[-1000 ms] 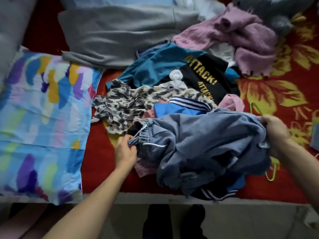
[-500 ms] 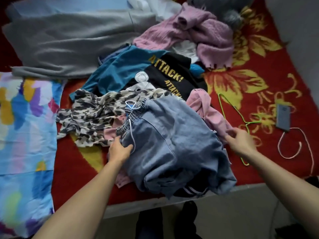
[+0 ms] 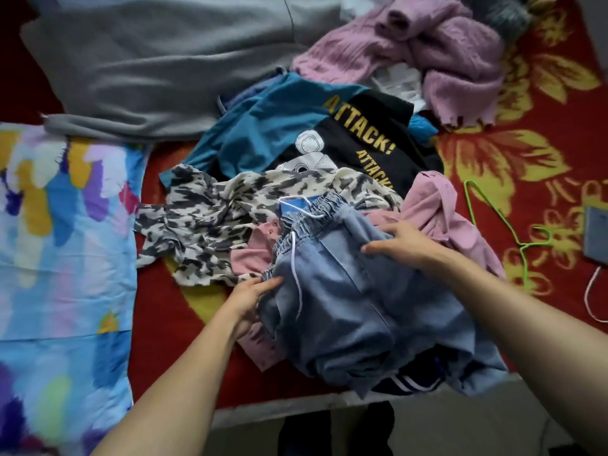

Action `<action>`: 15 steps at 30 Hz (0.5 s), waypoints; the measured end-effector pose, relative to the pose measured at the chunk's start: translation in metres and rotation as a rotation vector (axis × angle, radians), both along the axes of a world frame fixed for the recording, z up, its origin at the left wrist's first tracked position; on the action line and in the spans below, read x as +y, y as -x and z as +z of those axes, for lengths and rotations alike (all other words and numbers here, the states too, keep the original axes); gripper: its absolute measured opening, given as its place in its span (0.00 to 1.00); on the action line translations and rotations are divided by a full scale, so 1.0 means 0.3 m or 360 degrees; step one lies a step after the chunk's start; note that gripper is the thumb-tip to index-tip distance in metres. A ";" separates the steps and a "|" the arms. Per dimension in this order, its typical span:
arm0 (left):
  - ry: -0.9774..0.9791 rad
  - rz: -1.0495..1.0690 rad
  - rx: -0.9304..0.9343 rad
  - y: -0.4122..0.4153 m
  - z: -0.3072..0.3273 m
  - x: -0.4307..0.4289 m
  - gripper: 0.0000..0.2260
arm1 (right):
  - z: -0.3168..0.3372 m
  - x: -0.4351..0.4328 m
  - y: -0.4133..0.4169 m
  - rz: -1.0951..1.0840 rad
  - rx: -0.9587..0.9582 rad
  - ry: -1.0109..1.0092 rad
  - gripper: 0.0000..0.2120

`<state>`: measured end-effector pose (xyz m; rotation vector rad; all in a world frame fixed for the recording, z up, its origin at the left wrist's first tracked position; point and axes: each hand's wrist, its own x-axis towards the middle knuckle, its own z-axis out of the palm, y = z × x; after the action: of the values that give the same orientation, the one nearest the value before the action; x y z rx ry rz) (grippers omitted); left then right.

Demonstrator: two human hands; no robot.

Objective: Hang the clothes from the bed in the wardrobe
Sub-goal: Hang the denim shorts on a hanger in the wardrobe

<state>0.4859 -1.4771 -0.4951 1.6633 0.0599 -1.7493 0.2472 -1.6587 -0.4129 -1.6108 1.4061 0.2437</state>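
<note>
Fingers [image 3: 394, 232] of the right hand [image 3: 408, 245] now lie spread flat on the denim trousers [image 3: 345, 307], having left the green wire hanger [image 3: 521, 246]. The left hand [image 3: 251, 296] pinches their elasticated drawstring waistband; soft and crumpled, they top the pile at the near edge of the bed [image 3: 158, 324].

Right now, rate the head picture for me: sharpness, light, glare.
Head view: soft throughout; the left hand and right hand on the blue trousers blur at their edges; the ATTACK! shirt print is legible; light is flat, without glare; the floor below the bed edge is dimmer.
</note>
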 end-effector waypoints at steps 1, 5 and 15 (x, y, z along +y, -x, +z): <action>0.0014 -0.0004 0.0091 -0.011 0.018 0.015 0.19 | 0.031 0.019 0.020 -0.0008 -0.0035 -0.0061 0.14; 0.0136 0.0038 0.0164 -0.021 0.106 0.040 0.19 | 0.180 0.100 0.081 -0.0014 -0.0198 -0.0222 0.10; 0.0479 -0.0076 0.0217 0.020 0.471 0.112 0.21 | 0.363 0.252 0.181 -0.0893 -0.0911 -0.0909 0.27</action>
<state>0.4799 -1.4436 -0.3537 1.3386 -0.1740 -1.8049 0.1929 -1.5832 -0.3040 -0.6969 1.1359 -0.1366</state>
